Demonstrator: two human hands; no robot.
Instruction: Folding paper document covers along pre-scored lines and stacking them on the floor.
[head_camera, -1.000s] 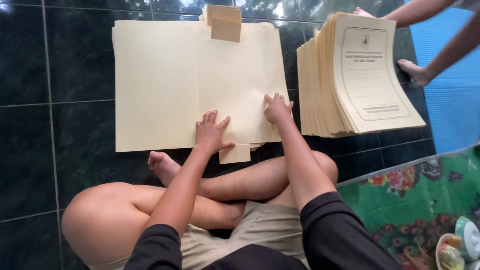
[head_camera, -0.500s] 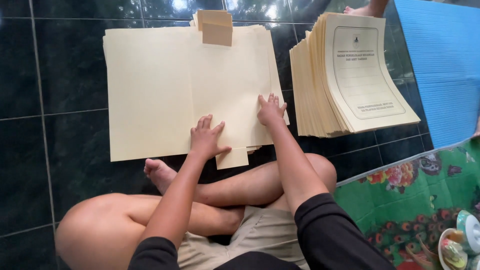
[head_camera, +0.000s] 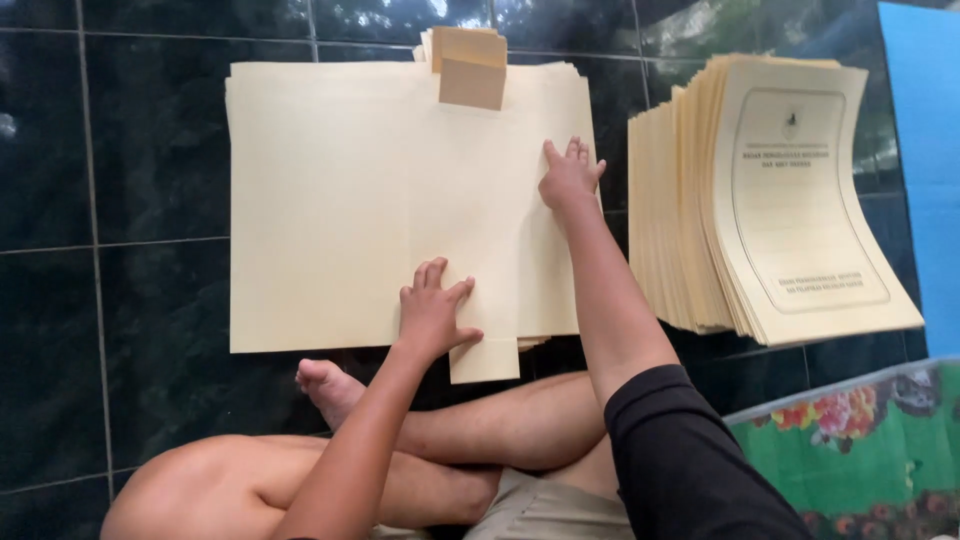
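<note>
Sliding up since half a second ago, the right hand (head_camera: 570, 177) now presses flat near the far right edge of the cream folder sheet (head_camera: 340, 200), while the left hand (head_camera: 432, 312), fingers spread, pins its near edge. Neither grips anything. Creasing appears underway; next, firm pressure along the fold seems needed. Finished folders (head_camera: 790, 200) lie stacked right of the right hand.

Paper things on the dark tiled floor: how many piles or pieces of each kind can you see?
Flat spread pile of large cream paper folders, under both hands: 1
Fanned stack of cream printed folder covers: 1
Small pile of tan card pieces at the far edge: 1
Total: 3
</note>
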